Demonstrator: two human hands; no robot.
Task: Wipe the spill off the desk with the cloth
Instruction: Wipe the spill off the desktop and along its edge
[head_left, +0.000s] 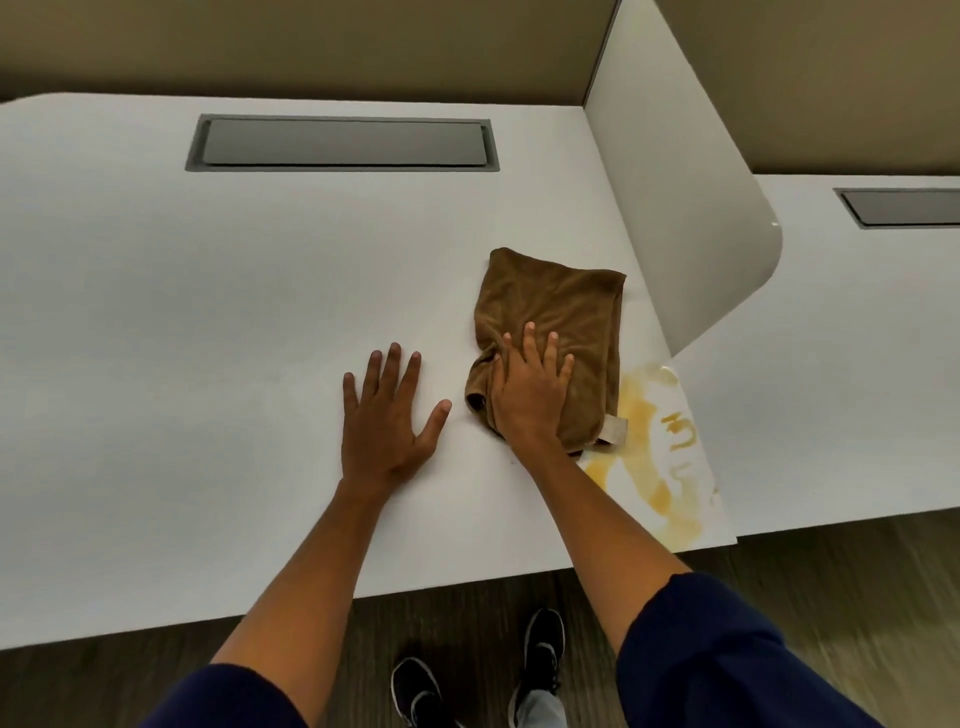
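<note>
Spill (654, 457), yellow, lies just right of the brown cloth (561, 317); right hand (530, 395) presses flat on the cloth, fingers spread; left hand (387, 415) rests splayed on the desk (208, 312), left of the cloth.

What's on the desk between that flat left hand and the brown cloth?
Nothing: in the head view, only bare white desk separates the left hand from the cloth, which the right hand presses flat.

Looks like an open-plan office or study hall. Long white table (208, 312) split into bays by a curved white divider (691, 208), with a grey flip-lid cable hatch (343, 143) set flush in each bay, beige partition panels (311, 41) behind, dark wood-look floor (805, 582) below.
</note>
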